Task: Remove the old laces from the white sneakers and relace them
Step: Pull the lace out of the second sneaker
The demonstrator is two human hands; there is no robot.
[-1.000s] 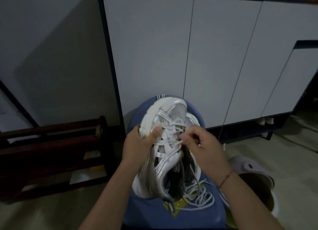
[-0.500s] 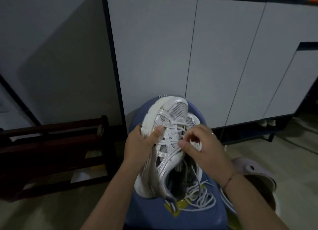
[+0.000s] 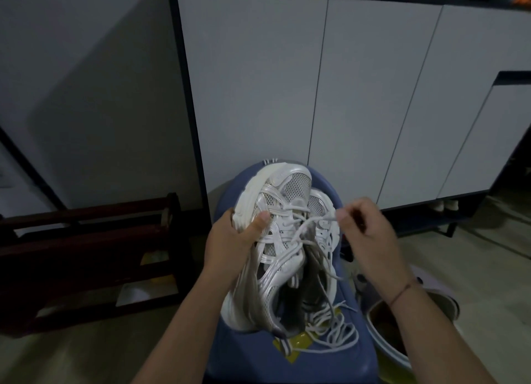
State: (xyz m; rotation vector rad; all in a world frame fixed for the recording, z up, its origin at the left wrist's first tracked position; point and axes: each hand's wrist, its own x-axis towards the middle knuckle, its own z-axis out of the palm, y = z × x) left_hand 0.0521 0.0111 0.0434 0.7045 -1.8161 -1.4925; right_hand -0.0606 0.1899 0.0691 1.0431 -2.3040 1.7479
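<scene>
A white sneaker [image 3: 283,188] stands toe-up on a blue stool [image 3: 339,355]. My left hand [image 3: 230,240] grips its left side, thumb pressed on the upper near the eyelets. A second white sneaker [image 3: 324,211] lies behind it to the right. My right hand [image 3: 365,225] pinches a white lace [image 3: 313,225] and holds it out taut to the right of the eyelets. Loose lace loops [image 3: 336,329] are piled on the stool by the heel.
A white cabinet [image 3: 316,82] with dark frame stands straight ahead. A dark wooden rack [image 3: 86,254] sits low on the left. A round bin [image 3: 385,337] and a pale clog [image 3: 436,286] lie at the right of the stool.
My right hand has moved from the eyelets out to the right, drawing a length of lace with it. My left hand keeps its grip on the sneaker.
</scene>
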